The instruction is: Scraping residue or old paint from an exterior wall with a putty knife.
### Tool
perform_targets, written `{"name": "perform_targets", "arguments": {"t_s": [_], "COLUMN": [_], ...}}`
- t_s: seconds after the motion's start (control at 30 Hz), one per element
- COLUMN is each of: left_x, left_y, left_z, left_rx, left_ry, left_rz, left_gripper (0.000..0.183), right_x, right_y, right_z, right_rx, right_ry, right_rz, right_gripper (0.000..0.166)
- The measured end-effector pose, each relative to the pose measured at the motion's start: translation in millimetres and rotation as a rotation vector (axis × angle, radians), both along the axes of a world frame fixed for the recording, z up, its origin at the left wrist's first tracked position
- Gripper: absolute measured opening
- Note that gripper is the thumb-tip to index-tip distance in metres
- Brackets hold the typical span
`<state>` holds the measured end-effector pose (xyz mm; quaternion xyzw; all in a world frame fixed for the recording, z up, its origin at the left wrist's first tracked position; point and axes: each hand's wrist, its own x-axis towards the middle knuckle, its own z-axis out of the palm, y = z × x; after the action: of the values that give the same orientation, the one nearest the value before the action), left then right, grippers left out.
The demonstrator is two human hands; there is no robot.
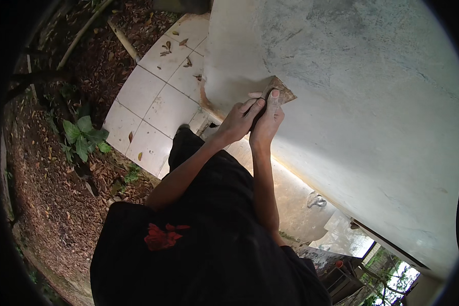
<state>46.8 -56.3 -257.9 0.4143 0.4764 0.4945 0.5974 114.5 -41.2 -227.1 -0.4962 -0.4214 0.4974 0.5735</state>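
Both of my hands meet in front of a pale wall [352, 111]. Between them is a flat, stained brown sheet [285, 91], which looks like sandpaper, though its exact kind is not certain. One pointed corner of it sticks out past the fingers, and a dark strip shows between the palms. My left hand [235, 120] grips its near side. My right hand [267, 124] has its thumb laid flat along the brown face. Pale dust coats the fingers and thumbs of both hands. Several fingertips are hidden behind the sheet.
White floor tiles [158, 101] with dry leaves run along the wall's foot. Left of them lies leaf-covered soil [46, 183] with a green plant [83, 134]. A crumpled, shiny object [316, 200] lies on the floor by the wall. Rough grey patches [329, 38] mark the wall higher up.
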Motion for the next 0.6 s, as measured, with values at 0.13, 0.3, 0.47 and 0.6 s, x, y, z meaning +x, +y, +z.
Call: {"name": "perform_targets", "arguments": {"t_s": [0.13,0.3,0.47,0.6], "left_x": [14,21,20,27], "left_y": [-5,-18,-10,-16], "left_z": [-11,-16,4,2], "left_rx": [0.003,0.051,-0.017,0.175], "left_ry": [-0.050,-0.008,-0.102,-0.037], "left_rz": [0.024,0.062,0.007,0.052], "left_gripper": [0.050,0.049,0.040,0.028], "right_x": [-3,1,-2,3], "right_y": [-3,-12,-4,-7], "right_z": [13,5,33,32], "right_rx": [-0.069,-0.118,-0.049,-0.061], "right_ry": [0.031,-0.003,-0.043,-0.064], "right_rz": [-0.072,-0.053,-0.022,-0.002], "right_gripper": [0.057,0.054,0.050,0.051]}}
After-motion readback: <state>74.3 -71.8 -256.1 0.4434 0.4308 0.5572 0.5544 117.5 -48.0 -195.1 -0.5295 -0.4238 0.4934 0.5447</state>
